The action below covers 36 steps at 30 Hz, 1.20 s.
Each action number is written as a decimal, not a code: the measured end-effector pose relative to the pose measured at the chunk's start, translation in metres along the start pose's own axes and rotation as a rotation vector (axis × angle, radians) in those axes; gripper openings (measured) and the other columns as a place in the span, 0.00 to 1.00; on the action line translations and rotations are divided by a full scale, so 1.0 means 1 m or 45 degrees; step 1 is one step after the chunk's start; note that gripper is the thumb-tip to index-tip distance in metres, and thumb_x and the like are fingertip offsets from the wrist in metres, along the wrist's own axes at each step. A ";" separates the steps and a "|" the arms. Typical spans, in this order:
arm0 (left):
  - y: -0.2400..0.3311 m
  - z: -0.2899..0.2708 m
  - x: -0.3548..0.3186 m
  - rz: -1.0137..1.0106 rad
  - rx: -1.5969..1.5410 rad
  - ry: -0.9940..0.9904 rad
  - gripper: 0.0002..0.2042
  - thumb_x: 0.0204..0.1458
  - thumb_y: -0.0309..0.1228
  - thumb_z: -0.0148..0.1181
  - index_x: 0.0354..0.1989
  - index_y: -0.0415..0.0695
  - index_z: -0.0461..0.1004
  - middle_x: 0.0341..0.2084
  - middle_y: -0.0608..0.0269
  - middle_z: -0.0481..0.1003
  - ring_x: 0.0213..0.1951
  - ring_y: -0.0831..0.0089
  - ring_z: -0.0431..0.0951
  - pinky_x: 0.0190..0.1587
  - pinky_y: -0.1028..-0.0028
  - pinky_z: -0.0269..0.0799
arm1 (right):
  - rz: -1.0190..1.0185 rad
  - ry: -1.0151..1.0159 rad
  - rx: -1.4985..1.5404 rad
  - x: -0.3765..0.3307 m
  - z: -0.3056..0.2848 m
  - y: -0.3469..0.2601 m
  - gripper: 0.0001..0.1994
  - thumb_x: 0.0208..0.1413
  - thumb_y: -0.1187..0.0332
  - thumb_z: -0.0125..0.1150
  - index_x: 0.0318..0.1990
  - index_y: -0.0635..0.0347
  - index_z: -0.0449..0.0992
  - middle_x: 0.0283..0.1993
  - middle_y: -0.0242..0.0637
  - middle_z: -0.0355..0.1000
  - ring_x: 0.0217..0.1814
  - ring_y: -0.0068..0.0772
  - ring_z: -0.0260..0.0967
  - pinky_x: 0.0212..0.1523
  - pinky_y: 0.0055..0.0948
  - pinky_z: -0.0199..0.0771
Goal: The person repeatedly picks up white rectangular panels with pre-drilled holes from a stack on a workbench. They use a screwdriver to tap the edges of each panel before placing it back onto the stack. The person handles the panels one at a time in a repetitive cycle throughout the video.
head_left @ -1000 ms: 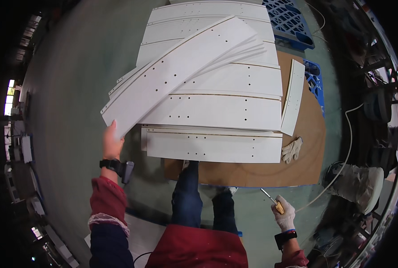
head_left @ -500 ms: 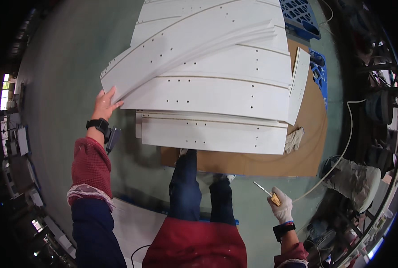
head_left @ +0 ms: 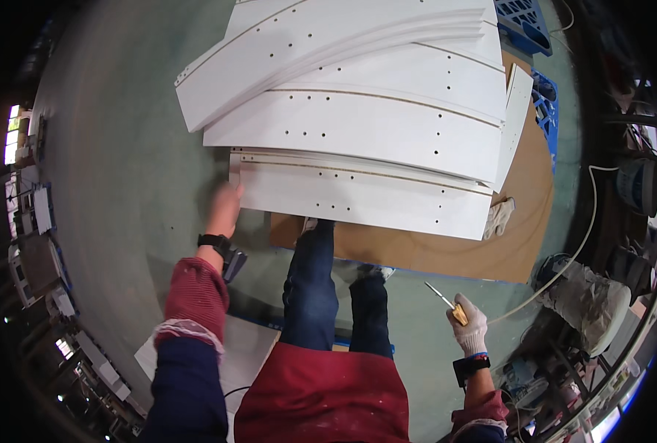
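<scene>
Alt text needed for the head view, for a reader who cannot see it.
Seen from above, a standing person's bare left hand reaches to the corner of the lowest white panel in a stack on brown board. The gloved right hand holds a screwdriver at their side.

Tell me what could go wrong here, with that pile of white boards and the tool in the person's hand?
The white boards lie fanned and skewed in the stack, so the upper ones might slide off. The left hand sits at the corner of the lowest board, where shifting boards could pinch the fingers. The right hand holds a screwdriver with its tip pointing up and in toward the person's legs, so a stumble might jab them.
</scene>
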<state>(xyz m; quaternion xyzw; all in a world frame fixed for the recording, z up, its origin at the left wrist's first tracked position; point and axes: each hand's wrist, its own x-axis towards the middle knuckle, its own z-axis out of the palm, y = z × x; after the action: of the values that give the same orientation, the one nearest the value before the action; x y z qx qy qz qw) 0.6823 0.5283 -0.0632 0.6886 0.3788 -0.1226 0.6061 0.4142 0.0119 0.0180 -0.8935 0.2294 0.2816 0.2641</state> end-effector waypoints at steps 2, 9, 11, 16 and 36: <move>-0.018 0.000 0.004 -0.025 0.079 0.190 0.15 0.43 0.32 0.70 0.28 0.39 0.69 0.22 0.71 0.67 0.25 0.77 0.65 0.27 0.73 0.60 | 0.012 -0.065 -0.049 0.001 0.003 0.005 0.15 0.46 0.60 0.63 0.43 0.49 0.71 0.30 0.43 0.72 0.36 0.52 0.71 0.35 0.43 0.71; -0.039 0.026 -0.013 -0.023 -0.215 0.084 0.07 0.47 0.27 0.67 0.28 0.43 0.73 0.22 0.71 0.72 0.21 0.81 0.68 0.23 0.79 0.60 | 0.001 -0.063 -0.021 0.004 0.011 0.014 0.17 0.47 0.59 0.63 0.45 0.47 0.71 0.31 0.42 0.72 0.36 0.51 0.71 0.36 0.42 0.71; -0.042 0.026 -0.020 -0.042 -0.257 0.042 0.08 0.48 0.28 0.66 0.32 0.42 0.73 0.26 0.69 0.73 0.24 0.80 0.69 0.24 0.78 0.60 | 0.007 -0.043 -0.050 0.004 0.011 0.016 0.18 0.47 0.58 0.63 0.46 0.47 0.71 0.33 0.42 0.73 0.38 0.50 0.71 0.37 0.41 0.72; -0.045 -0.002 -0.050 -0.164 -0.346 -0.310 0.17 0.50 0.28 0.63 0.48 0.38 0.68 0.40 0.62 0.73 0.40 0.73 0.73 0.38 0.71 0.68 | -0.099 0.080 -0.063 0.004 0.000 0.025 0.22 0.45 0.61 0.65 0.50 0.47 0.71 0.39 0.41 0.73 0.44 0.45 0.71 0.43 0.37 0.73; 0.049 -0.007 -0.279 0.111 0.110 -0.584 0.31 0.38 0.24 0.60 0.57 0.35 0.62 0.50 0.55 0.69 0.52 0.65 0.69 0.58 0.67 0.61 | -0.302 -0.021 -0.011 -0.033 -0.096 -0.063 0.15 0.48 0.67 0.60 0.46 0.51 0.72 0.37 0.44 0.74 0.39 0.50 0.73 0.38 0.42 0.74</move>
<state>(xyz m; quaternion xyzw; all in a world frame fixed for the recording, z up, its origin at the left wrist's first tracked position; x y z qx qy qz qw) 0.5226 0.4321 0.1501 0.6837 0.1955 -0.2655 0.6510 0.4616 0.0111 0.1279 -0.9131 0.1186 0.2568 0.2935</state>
